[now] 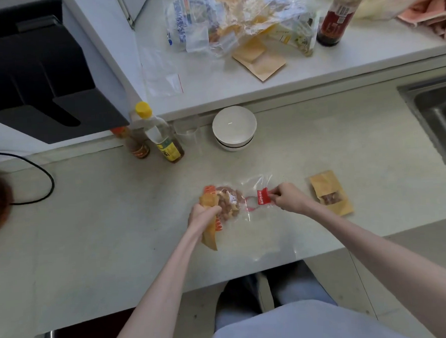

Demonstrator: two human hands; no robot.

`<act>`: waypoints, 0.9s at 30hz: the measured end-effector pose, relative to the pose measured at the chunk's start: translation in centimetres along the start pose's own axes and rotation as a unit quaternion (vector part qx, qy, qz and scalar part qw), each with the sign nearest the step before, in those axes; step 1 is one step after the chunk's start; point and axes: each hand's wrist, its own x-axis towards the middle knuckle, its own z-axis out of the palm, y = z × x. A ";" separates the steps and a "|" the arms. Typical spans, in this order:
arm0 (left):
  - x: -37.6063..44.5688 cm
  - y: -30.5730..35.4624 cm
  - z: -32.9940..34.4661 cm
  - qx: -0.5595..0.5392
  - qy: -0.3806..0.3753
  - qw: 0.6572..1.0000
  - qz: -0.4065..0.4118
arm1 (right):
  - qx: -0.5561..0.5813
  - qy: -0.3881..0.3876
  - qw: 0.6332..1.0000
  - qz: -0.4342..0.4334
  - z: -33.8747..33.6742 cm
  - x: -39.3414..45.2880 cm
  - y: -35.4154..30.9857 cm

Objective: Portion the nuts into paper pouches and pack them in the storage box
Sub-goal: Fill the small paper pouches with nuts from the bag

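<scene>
Clear plastic bag of nuts [231, 201] lying on the bench [345, 145], near its front edge, its nut-filled end toward the left hand [203, 214] and its slack mouth end stretched toward the right hand [287, 197]. Left fingers curl round an empty paper pouch [209, 222] together with the bunched bag, apparently to keep both steady close to the nuts; right fingers are narrow, pinching the bag's edge beside its red label [263, 196], probably drawing the plastic taut so the mouth can be worked. Just right of that hand a filled paper pouch [330, 193] lies flat, nuts visible through its small window, judged to be a finished portion set aside. No storage box can be identified. Behind, against the raised shelf [302, 80], stand stacked white bowls [234, 129], nothing visible inside, and two condiment bottles [160, 138]. On the shelf: spare flat pouches [259, 59], crumpled clear packaging [233, 14], a dark sauce bottle [335, 15]. A sink [437, 108] occupies the right edge
</scene>
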 end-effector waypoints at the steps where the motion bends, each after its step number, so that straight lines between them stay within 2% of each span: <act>1: -0.2 0.2 0.0 -0.003 0.015 1.000 0.025 | -0.005 0.021 0.999 -0.025 -0.1 -0.4 -0.4; 5: -1.3 0.2 -0.2 -0.019 0.050 0.986 0.156 | 0.032 0.091 0.991 -0.095 -0.6 -1.8 -1.1; 8: -1.3 -0.7 -0.4 -0.017 0.028 0.982 0.187 | 0.028 0.098 0.992 -0.076 -0.2 -2.0 -1.1; 16: 0.2 -2.3 0.0 -0.010 -0.001 0.981 0.196 | 0.027 0.076 0.994 -0.079 1.6 0.0 -0.9; 27: 1.9 -3.0 0.7 -0.034 -0.013 0.980 0.196 | 0.036 0.071 0.996 -0.029 3.1 3.1 -1.7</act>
